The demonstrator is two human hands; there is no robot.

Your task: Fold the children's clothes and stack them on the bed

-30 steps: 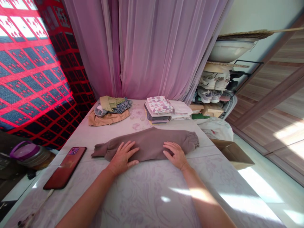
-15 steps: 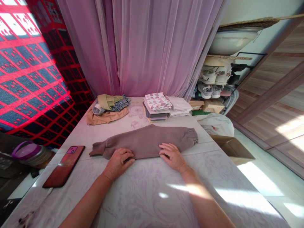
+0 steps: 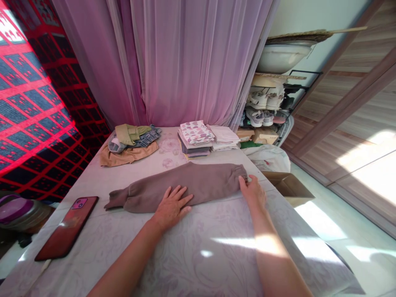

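And there they lay, my taupe fleece sweatpants (image 3: 182, 185), folded into one long, soft band running crosswise in front of me! My left hand (image 3: 172, 208) was pressed open on the near edge, my right hand (image 3: 252, 192) was right at the gathered elastic cuff (image 3: 241, 173), and at the other end a creased fabric tail (image 3: 115, 200) stuck out.
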